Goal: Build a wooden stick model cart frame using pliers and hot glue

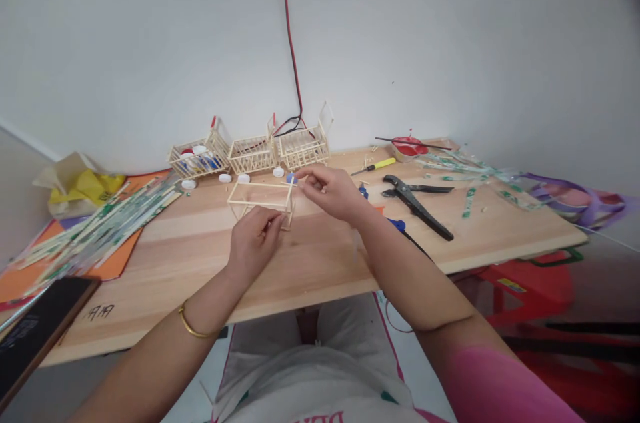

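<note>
A small open frame of thin wooden sticks (253,187) stands on the wooden board (320,256) in front of me. My left hand (254,241) pinches the frame's near lower corner, fingers closed on a stick. At the frame's upper right corner my right hand (330,191) pinches the top stick, fingers curled. A gold bangle (193,328) circles my left wrist.
Three finished stick baskets (250,151) line the wall, with white bottle caps (233,177) before them. Black pliers (417,203), a yellow-handled tool (377,165) and a red dish (409,147) lie right. Wrapped sticks (100,226) spread left; a dark phone (37,329) rests near left.
</note>
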Demonstrator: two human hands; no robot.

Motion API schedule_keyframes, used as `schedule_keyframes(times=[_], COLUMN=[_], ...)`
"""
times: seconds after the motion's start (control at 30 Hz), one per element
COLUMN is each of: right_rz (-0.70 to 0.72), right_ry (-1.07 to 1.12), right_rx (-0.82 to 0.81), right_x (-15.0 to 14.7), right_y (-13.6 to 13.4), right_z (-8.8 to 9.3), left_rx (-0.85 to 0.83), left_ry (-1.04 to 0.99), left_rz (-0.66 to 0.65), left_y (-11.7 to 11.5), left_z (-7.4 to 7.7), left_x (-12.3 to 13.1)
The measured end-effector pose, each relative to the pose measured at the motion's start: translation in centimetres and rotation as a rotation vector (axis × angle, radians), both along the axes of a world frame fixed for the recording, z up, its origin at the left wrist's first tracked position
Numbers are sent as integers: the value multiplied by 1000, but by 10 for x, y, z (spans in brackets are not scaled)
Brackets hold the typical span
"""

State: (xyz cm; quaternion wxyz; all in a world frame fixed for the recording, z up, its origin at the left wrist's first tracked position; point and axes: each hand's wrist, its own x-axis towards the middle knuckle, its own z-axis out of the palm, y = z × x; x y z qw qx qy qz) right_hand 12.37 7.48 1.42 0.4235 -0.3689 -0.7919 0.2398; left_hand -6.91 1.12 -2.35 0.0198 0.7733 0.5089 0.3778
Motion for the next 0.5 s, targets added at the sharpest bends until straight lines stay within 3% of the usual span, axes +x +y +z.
schedule_keyframes(times=[0.17, 0.3, 0.43, 0.5], right_rz=[-313, -400, -301, -376], right_ry=[132, 24, -408, -646], right_rx=[84, 115, -70, -122], right_x=[22, 59, 96, 106], right_y=[-14, -34, -48, -52], right_z=[34, 48, 20, -2], left_rx=[138, 193, 306, 355], left_ry=[43, 26, 6, 9], left_rz=[6, -18, -2, 33], left_y=[-7, -7, -4, -1], left_z=[-1, 0, 3, 3], left_x=[-7, -11, -14, -15])
